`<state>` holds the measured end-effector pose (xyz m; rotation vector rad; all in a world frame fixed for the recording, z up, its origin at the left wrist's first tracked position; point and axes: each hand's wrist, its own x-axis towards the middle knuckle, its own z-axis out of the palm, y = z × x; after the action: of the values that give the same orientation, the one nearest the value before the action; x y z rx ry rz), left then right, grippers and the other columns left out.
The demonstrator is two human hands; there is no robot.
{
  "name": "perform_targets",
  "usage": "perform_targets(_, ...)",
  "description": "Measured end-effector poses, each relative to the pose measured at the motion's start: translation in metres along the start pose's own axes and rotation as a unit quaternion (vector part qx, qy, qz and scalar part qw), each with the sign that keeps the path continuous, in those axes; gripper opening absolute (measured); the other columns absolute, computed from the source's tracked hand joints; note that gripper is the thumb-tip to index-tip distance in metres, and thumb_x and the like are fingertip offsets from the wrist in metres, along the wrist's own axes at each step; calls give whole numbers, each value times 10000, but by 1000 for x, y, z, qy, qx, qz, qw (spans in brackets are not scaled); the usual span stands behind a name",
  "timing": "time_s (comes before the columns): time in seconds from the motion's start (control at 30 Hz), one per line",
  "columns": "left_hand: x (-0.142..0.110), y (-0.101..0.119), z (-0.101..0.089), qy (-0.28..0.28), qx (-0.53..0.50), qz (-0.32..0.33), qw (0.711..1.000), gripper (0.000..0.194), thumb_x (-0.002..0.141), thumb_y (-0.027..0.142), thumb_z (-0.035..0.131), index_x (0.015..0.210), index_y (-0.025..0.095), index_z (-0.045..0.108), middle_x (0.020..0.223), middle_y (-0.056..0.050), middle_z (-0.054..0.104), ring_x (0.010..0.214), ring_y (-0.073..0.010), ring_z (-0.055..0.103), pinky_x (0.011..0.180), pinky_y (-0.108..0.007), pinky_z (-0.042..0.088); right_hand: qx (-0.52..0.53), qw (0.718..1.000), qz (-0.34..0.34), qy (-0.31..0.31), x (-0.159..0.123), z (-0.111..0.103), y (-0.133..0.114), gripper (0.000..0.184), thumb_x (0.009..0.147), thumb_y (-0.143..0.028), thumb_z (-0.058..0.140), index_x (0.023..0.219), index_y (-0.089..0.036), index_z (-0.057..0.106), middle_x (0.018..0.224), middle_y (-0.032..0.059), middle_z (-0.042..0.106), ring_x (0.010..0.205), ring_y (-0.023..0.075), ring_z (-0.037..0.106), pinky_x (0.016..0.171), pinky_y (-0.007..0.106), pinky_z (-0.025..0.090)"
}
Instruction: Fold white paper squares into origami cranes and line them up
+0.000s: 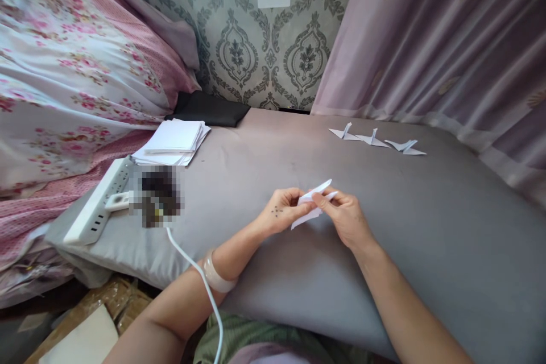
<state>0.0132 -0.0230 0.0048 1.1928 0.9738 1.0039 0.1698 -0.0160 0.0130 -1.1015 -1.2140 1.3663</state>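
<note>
Left hand (284, 210) and right hand (345, 216) both pinching small folded white paper (309, 215) over grey cloth-covered surface (256, 159). Three folded white paper figures (373, 138) stand beyond, toward right.

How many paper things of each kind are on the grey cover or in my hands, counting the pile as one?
Folded paper figures on the cover: 3
Paper being folded, between both hands' fingers: 1
Paper pile: 1
Total: 5

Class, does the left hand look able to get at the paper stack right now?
Probably yes, if the left hand releases the folded paper; only grey cloth lies between it and the paper stack.
</note>
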Motion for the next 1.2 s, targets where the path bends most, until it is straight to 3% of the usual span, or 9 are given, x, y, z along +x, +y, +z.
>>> perform_targets(0.07,0,-1,0,-13,-20,7,1000,404,678,466,777,797,121,601,660,12,582,566,-75,506,516,-199,353,-2,1000,-5,25,1,0,0,254,651,-429,805,710,-193,732,674,-3,665,660,139,567,651,278,442)
perform_targets(0.17,2,-1,2,-3,-96,44,994,455,659,398,816,927,165,532,762,-7,648,678,-116,596,639,-246,457,73,993,-10,95,6,0,2,259,623,-430,822,688,-202,719,683,-8,664,660,139,574,653,292,459)
perform_targets(0.37,5,-2,1,36,-86,86,992,352,702,413,781,786,137,579,749,-9,629,667,-96,582,658,-255,493,142,976,-14,166,12,3,4,307,569,-422,854,731,-196,724,775,11,688,721,160,618,675,315,503)
perform_targets(0.6,3,3,0,38,-114,17,993,327,656,382,814,716,106,648,706,-36,661,677,-128,619,702,-302,522,148,972,-11,185,11,3,5,284,570,-392,860,727,-193,732,801,21,703,749,164,627,665,305,512)
perform_targets(0.8,7,-6,3,42,-119,76,989,317,629,361,831,650,120,628,776,-41,670,704,-115,581,677,-256,450,134,975,-12,178,10,4,2,311,550,-410,863,720,-184,735,811,49,727,747,196,651,677,340,533)
perform_targets(0.97,6,-11,5,55,-63,141,987,318,704,390,772,652,138,585,815,-38,641,699,-107,548,655,-250,419,131,977,-18,169,9,5,-2,279,551,-390,863,679,-187,723,818,50,736,739,184,648,692,338,530)
perform_targets(1.2,3,-10,4,61,22,180,982,205,799,353,690,875,163,670,871,-56,651,823,-158,593,779,-294,466,101,980,-68,154,6,2,3,188,632,-354,831,737,-223,748,836,24,745,783,180,654,739,331,502)
